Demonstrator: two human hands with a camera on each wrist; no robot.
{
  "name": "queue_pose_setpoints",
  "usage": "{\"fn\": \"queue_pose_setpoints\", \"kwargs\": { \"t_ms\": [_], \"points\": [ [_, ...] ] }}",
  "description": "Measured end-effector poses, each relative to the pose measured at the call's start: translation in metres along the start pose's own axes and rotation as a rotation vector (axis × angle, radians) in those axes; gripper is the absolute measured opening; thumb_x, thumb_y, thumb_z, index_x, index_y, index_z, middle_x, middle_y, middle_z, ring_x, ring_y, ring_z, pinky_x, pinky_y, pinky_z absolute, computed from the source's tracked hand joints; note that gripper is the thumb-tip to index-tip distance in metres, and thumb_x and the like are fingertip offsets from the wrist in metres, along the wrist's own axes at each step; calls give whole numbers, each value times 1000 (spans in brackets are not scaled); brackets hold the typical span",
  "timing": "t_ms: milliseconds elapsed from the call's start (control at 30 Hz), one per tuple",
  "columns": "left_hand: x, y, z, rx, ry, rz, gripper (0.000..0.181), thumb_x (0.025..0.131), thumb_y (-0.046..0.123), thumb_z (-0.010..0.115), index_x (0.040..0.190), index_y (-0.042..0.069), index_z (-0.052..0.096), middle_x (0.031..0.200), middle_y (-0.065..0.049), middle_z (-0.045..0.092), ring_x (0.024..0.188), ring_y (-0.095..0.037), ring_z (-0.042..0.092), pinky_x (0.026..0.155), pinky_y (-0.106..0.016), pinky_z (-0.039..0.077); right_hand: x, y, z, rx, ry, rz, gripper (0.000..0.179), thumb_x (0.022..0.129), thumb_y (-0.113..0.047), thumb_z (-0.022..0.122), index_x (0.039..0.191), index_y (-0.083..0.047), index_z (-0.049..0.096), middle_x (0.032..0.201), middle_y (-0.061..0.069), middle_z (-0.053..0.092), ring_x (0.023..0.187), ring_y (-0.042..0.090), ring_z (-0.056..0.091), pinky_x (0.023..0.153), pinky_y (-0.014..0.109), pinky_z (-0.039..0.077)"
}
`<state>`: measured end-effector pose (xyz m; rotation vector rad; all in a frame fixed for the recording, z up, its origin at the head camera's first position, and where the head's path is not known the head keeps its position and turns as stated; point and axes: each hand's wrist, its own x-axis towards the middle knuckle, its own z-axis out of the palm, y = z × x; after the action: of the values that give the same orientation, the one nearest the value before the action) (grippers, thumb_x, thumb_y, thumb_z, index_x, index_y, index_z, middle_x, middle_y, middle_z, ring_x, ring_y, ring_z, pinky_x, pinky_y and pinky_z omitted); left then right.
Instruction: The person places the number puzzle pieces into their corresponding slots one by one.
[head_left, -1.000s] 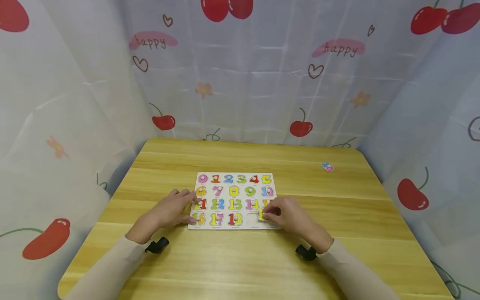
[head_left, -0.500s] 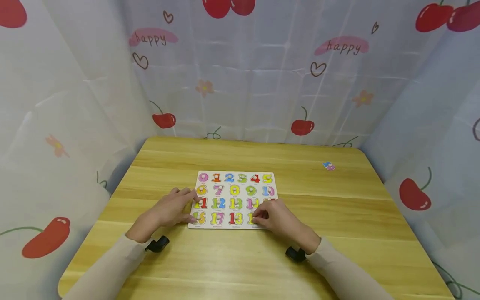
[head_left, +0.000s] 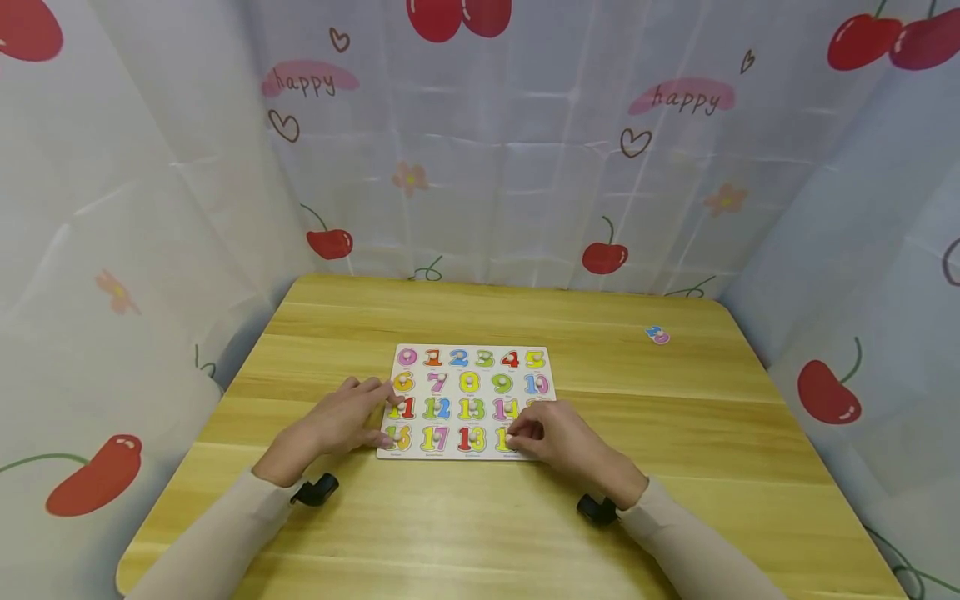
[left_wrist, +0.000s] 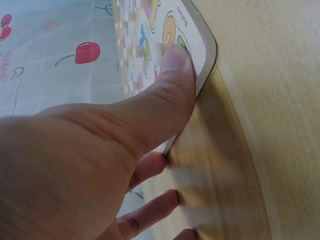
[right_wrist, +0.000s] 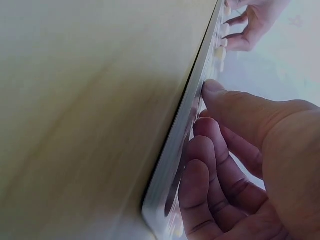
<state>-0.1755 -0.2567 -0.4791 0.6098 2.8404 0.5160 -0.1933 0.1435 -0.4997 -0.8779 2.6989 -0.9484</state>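
Note:
A white number puzzle board (head_left: pixel 453 423) lies flat on the table, with knobbed number pieces in its rows. My right hand (head_left: pixel 558 433) pinches a number piece (head_left: pixel 501 439) at the bottom row, right of the red and yellow 18. A yellow 1 shows on it; my fingers hide the rest. At the board's left side rests my left hand (head_left: pixel 341 421), fingers spread. In the left wrist view its thumb (left_wrist: pixel 175 65) presses the board's corner beside the 16, other fingertips lower by the table. The right wrist view shows my right fingers (right_wrist: pixel 195 187) curled along the board's edge (right_wrist: pixel 187 110).
A loose blue and pink number piece (head_left: pixel 657 335) lies on the wooden table (head_left: pixel 450 533) toward the back right. Cherry-print curtains (head_left: pixel 480 208) surround the table at the back and sides. A dark recess (right_wrist: pixel 172 197) shows near the board's corner.
My right hand has moved left with the number piece and brought it down over the bare spot in the bottom row. My left hand has stayed on the board.

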Motion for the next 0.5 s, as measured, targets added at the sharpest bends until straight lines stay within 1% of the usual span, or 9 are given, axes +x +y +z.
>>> {"fn": "queue_pose_setpoints", "kwargs": {
  "t_ms": [167,267,400,500],
  "points": [
    [1,-1,1,-4,-4,-5,48,100,38,94,138,20,73,152,-9,71,121,-32,59,101,-56,58,-5,12,-8,8,8,32,9,102,-20,93,108,-14,89,91,-9,75,81,2,63,75,21,56],
    [1,-1,1,-4,-5,-10,48,100,37,94,139,20,73,153,-9,71,121,-31,59,101,-55,57,-7,23,-16,2,32,41,7,102,-17,93,107,-14,89,93,-8,76,82,3,63,75,22,56],
    [1,-1,1,-3,-1,-4,49,100,37,94,141,20,73,153,-9,71,120,-31,59,100,-54,58,-8,43,-26,-12,112,53,7,101,-14,93,107,-13,89,97,-4,79,83,6,63,75,21,55],
    [0,-2,0,-6,-2,-3,49,100,37,95,140,20,73,152,-10,71,120,-32,59,100,-54,57,-8,60,-36,-39,186,78,12,102,-15,92,113,-10,89,103,1,82,87,10,66,78,24,57]
  ]
}}
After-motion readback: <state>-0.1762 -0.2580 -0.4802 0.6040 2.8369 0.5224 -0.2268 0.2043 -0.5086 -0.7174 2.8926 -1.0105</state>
